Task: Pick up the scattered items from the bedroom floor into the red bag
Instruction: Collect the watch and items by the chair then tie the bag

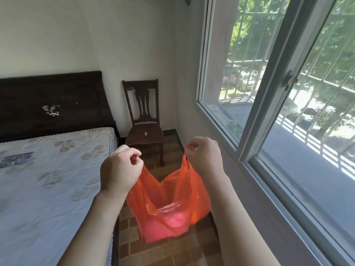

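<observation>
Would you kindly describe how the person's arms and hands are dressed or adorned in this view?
Both forearms are bare right to the bottom edge of the picture: no sleeves show. The left hand and right hand wear no gloves, and no watch, bracelet or ring is visible. The fingers are curled, so the nails are hidden.

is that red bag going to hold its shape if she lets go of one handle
Probably not: the red bag is thin, translucent film that sags between the left hand and right hand. It likely collapses sideways. Something pale weighs its bottom, so contents could spill.
</observation>
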The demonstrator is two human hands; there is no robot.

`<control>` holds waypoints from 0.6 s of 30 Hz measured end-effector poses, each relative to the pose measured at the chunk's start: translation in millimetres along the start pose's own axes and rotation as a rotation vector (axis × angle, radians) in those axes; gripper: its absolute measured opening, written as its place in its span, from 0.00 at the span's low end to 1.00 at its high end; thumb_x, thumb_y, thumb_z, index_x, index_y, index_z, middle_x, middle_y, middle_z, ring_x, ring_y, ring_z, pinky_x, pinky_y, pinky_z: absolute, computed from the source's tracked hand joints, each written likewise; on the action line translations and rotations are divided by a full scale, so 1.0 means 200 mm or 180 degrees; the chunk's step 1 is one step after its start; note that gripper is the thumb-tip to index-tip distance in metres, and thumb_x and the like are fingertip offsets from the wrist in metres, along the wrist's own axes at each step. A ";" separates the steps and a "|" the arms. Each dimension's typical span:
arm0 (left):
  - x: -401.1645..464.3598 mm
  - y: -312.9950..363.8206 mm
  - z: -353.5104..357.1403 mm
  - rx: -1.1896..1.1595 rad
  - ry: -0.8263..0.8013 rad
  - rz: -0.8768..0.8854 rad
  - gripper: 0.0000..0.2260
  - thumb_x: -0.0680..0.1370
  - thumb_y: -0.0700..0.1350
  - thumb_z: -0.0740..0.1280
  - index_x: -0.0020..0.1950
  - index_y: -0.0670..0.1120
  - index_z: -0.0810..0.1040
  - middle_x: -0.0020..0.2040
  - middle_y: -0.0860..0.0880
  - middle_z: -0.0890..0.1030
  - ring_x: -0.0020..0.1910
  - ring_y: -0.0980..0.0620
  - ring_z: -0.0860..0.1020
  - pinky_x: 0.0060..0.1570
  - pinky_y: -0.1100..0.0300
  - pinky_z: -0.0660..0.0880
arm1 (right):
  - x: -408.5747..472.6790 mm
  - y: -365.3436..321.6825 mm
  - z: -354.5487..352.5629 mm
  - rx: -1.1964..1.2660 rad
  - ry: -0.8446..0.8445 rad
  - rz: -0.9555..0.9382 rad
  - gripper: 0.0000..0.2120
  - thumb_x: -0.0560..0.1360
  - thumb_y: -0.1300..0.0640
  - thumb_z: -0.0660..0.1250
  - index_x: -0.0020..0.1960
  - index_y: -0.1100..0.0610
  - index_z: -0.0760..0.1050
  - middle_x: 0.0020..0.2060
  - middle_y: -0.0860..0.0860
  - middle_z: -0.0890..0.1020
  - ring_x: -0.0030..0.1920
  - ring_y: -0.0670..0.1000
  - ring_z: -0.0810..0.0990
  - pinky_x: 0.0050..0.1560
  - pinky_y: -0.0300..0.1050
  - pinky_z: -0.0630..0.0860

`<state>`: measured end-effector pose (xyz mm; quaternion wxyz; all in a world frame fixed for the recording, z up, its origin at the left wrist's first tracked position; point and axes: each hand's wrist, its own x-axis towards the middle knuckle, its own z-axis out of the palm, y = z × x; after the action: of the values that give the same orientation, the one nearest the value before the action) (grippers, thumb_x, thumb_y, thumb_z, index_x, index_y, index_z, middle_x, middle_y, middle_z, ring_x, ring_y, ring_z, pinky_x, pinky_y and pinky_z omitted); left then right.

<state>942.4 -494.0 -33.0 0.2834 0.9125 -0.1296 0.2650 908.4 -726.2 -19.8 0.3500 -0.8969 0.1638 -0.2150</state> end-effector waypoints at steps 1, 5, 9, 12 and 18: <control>0.03 0.01 0.01 0.0002 0.0021 -0.0027 0.09 0.69 0.36 0.73 0.42 0.49 0.85 0.41 0.53 0.82 0.38 0.46 0.80 0.35 0.56 0.76 | 0.04 0.00 0.00 0.0034 0.0005 -0.0034 0.08 0.69 0.60 0.67 0.41 0.50 0.84 0.36 0.46 0.84 0.39 0.51 0.80 0.40 0.42 0.76; 0.13 0.00 0.04 0.0002 0.0125 -0.0020 0.09 0.69 0.35 0.72 0.42 0.48 0.85 0.40 0.53 0.81 0.36 0.46 0.79 0.34 0.58 0.74 | 0.17 -0.03 0.01 0.0211 -0.0040 -0.0159 0.09 0.70 0.60 0.67 0.40 0.51 0.84 0.34 0.46 0.82 0.38 0.50 0.80 0.38 0.40 0.73; 0.22 -0.04 0.06 0.0023 0.0136 -0.0064 0.08 0.70 0.37 0.72 0.43 0.50 0.85 0.41 0.54 0.82 0.37 0.47 0.79 0.34 0.56 0.77 | 0.28 -0.09 0.02 0.0265 -0.0004 -0.0298 0.09 0.70 0.61 0.66 0.39 0.51 0.84 0.29 0.44 0.79 0.35 0.45 0.78 0.33 0.36 0.67; 0.30 -0.08 0.08 0.0001 0.0147 -0.0029 0.08 0.71 0.37 0.72 0.44 0.49 0.86 0.42 0.53 0.82 0.38 0.48 0.80 0.35 0.56 0.77 | 0.36 -0.11 0.06 0.0263 0.0024 -0.0328 0.09 0.71 0.61 0.66 0.40 0.51 0.84 0.30 0.44 0.79 0.35 0.44 0.79 0.34 0.36 0.69; 0.52 -0.25 0.21 -0.0221 0.0082 -0.0105 0.09 0.70 0.36 0.72 0.42 0.50 0.85 0.41 0.55 0.81 0.36 0.50 0.79 0.34 0.58 0.76 | 0.53 -0.14 0.22 0.0058 0.0022 -0.0224 0.09 0.69 0.62 0.67 0.39 0.50 0.83 0.34 0.44 0.82 0.37 0.45 0.80 0.35 0.36 0.69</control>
<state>1064.9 -487.2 -27.6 0.3209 0.9006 -0.1201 0.2673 1025.8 -728.8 -0.2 0.3497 -0.8982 0.1314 -0.2317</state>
